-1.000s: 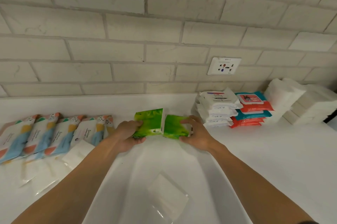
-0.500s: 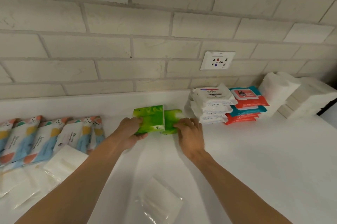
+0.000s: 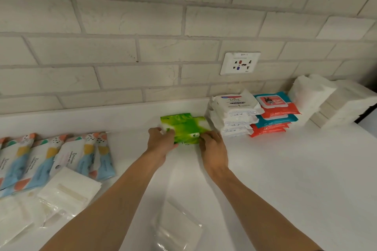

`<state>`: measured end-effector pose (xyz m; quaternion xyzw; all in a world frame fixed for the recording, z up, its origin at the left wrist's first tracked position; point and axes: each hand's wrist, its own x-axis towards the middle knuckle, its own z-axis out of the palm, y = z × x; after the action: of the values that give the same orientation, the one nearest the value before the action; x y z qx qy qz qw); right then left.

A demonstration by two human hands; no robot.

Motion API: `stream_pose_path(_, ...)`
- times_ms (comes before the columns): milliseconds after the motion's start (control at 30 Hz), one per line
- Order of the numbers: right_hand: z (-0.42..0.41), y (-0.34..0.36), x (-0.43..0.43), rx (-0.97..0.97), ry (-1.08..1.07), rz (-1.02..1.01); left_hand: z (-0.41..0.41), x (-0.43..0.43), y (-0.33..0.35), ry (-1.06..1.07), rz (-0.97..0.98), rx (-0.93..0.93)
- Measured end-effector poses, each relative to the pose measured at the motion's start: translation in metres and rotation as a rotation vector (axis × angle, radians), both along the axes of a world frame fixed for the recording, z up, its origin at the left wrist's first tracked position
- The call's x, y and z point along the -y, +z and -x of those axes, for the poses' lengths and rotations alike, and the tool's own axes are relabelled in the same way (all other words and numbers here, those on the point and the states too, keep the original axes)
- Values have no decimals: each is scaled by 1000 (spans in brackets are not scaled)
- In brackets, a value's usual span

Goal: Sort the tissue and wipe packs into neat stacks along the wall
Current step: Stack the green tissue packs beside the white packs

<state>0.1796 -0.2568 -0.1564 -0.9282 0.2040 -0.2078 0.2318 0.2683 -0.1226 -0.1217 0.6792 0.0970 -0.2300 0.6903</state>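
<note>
Two green tissue packs (image 3: pixel 184 126) lie one over the other on the white counter (image 3: pixel 285 169), close to the wall and just left of a stack of white Dove wipe packs (image 3: pixel 232 116). My left hand (image 3: pixel 161 142) grips the left end of the green packs. My right hand (image 3: pixel 213 146) holds their near right corner. Right of the Dove stack stands a stack of red and teal wipe packs (image 3: pixel 275 117), then stacks of plain white tissues (image 3: pixel 318 99).
A row of colourful blue, orange and white packs (image 3: pixel 51 158) lies at the left. In front of the row are white packs in clear wrap (image 3: pixel 69 189), and another clear-wrapped pack (image 3: pixel 177 230) lies near the front edge. A wall socket (image 3: pixel 239 63) sits above the stacks.
Both hands have pushed the green packs away from me toward the wall and rightward. The two packs, side by side before, now overlap next to the Dove stack.
</note>
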Motion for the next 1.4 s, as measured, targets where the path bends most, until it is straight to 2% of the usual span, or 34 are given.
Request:
stream_pose_path(67,4,2,0,35,-7,-170,3,7,-2,-36,-177,77)
stream_pose_path(167,9,1,1,76,-21,-196,7,15,-2,-93,-320,190)
stream_pose_path(300,16,2,0,142,-48,-312,11,26,-1,-114,-395,265)
stream_pose_path(433,21,7,-9,272,-136,-561,16,35,1,-106,-410,282)
stream_pose_path(567,21,10,-15,318,-207,-646,19,41,1,-95,-412,300)
stream_pose_path(1067,20,14,-8,185,-158,-640,26,31,2,-148,-355,196)
stream_pose_path(1267,28,26,-31,176,-150,-690,36,-9,17,-144,-345,249)
stream_pose_path(1400,37,34,-59,158,-80,-680,46,-46,29,-132,-354,407)
